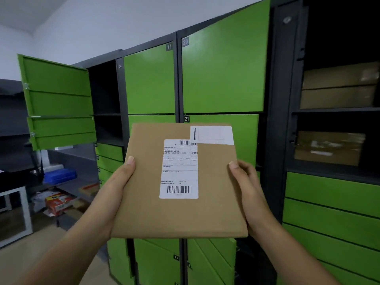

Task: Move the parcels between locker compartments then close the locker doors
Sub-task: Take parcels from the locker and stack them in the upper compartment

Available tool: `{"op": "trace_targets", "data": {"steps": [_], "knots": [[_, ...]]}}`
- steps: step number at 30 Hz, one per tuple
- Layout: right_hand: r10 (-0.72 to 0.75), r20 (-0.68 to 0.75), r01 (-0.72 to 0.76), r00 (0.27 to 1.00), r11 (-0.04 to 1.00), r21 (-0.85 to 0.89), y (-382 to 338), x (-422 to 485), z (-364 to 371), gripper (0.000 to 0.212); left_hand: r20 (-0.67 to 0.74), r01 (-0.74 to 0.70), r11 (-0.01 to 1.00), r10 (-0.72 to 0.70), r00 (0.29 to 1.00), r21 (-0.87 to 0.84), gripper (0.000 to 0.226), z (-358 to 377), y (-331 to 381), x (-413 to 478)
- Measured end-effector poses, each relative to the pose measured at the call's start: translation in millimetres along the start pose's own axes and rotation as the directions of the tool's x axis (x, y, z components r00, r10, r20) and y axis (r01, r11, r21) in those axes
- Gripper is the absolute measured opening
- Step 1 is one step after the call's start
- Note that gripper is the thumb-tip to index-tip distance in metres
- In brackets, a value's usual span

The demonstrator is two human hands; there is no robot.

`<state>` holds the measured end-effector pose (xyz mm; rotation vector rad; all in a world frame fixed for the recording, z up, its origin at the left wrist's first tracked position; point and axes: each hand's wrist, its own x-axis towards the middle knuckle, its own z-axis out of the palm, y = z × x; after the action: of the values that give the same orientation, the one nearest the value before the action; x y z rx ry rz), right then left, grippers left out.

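Note:
I hold a flat brown cardboard parcel [216, 192] with a white shipping label in front of the green lockers. My left hand [121, 177] grips its left edge, thumb on top. On the right edge, my right hand [246, 182] grips the same way. At the far left, two green doors [59, 103] stand swung open on two dark compartments [106, 101] that look bare. At the right, open compartments hold brown parcels: two stacked in the upper one [339, 87], one in the lower [329, 148].
Closed green doors numbered 11 [150, 79], 20 [224, 70] and 21 fill the middle. Lower down, some small doors [211, 262] hang ajar. A blue bin [60, 175] and boxes [59, 202] lie on the floor and low shelves at the left.

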<state>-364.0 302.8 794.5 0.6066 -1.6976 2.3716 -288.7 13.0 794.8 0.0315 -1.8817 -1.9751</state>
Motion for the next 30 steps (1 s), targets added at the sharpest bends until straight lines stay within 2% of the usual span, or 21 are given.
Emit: {"op": "trace_targets", "data": {"steps": [2, 5, 10, 12, 15, 20, 24, 27, 30], "knots": [[-0.027, -0.018, 0.026, 0.999, 0.999, -0.036, -11.8, -7.1, -9.4, 0.05, 0.006, -0.001, 1.0, 0.001, 1.0, 0.022, 0.071, 11.0, 2.9, 2.0], [-0.058, -0.037, 0.056, 0.998, 0.996, -0.063, -23.7, -14.0, -25.4, 0.029, 0.035, -0.02, 1.0, 0.02, 0.999, 0.006, 0.072, 25.2, 2.5, 1.6], [-0.133, -0.062, 0.127, 0.989, 0.987, -0.097, -35.0, -27.4, -49.0, 0.053, 0.072, -0.006, 0.998, 0.01, 0.997, -0.061, 0.075, 65.4, 9.3, -6.9], [-0.179, -0.1, 0.166, 0.979, 0.979, -0.122, -37.9, -35.2, -58.9, 0.052, 0.097, -0.023, 0.996, 0.031, 0.995, -0.084, 0.068, 86.7, 14.1, -11.0], [-0.231, -0.165, 0.206, 0.959, 0.967, -0.152, -43.5, -45.1, -78.5, 0.045, 0.151, 0.029, 0.988, -0.006, 0.989, -0.152, 0.059, 115.1, 22.2, -17.5], [-0.252, -0.22, 0.206, 0.942, 0.955, -0.213, -66.6, -61.0, -114.4, 0.044, 0.216, 0.043, 0.98, 0.001, 0.976, -0.196, 0.064, 156.2, 28.7, -13.1], [-0.306, -0.2, 0.24, 0.931, 0.924, -0.298, -89.2, -74.0, -142.7, 0.055, 0.289, 0.105, 0.973, -0.042, 0.956, -0.207, 0.066, 192.0, 31.7, -2.5], [-0.306, -0.228, 0.24, 0.924, 0.93, -0.278, -105.0, -78.1, -162.2, 0.062, 0.399, 0.16, 0.965, -0.066, 0.915, -0.208, 0.066, 221.7, 35.8, 9.1], [-0.35, -0.318, 0.281, 0.881, 0.928, -0.243, -125.9, -74.6, -180.9, 0.059, 0.453, 0.193, 0.948, -0.06, 0.889, -0.252, 0.076, 254.3, 42.9, 23.5]]}}
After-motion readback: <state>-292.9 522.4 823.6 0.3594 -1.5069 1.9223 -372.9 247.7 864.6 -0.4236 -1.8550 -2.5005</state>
